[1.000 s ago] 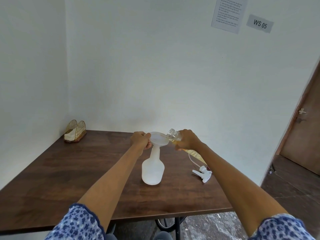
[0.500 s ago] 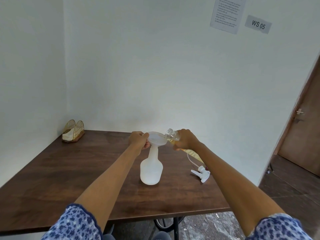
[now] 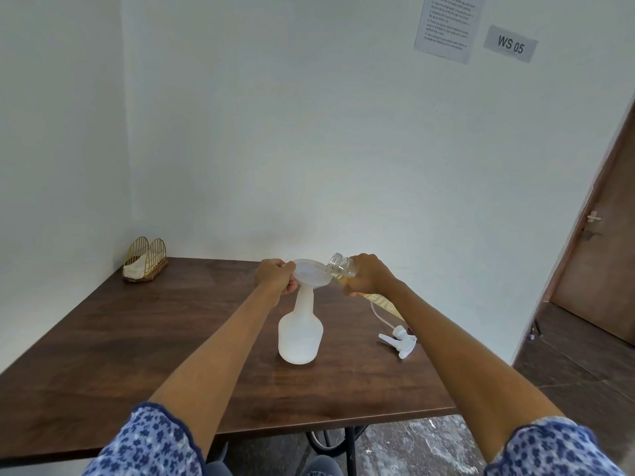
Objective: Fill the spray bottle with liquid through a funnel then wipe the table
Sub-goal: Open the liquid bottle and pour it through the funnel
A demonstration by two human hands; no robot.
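Note:
A white translucent spray bottle [image 3: 300,334] stands upright on the dark wooden table [image 3: 137,338], with a white funnel [image 3: 311,273] seated in its neck. My left hand [image 3: 276,280] grips the funnel's left rim. My right hand [image 3: 369,279] holds a clear bottle [image 3: 340,266] of yellowish liquid, tilted so its open mouth rests over the funnel's right edge. The bottle's lower body with a yellow label shows behind my right wrist. The white spray trigger head [image 3: 398,341] with its thin tube lies on the table to the right.
A gold wire napkin holder [image 3: 145,260] with white napkins sits at the table's back left corner. White walls close in the back and left sides. The table's right edge drops to a dark floor, with a brown door [image 3: 604,235] beyond.
The view has shifted slightly; both hands, the funnel and the tilted bottle keep nearly the same pose over the spray bottle.

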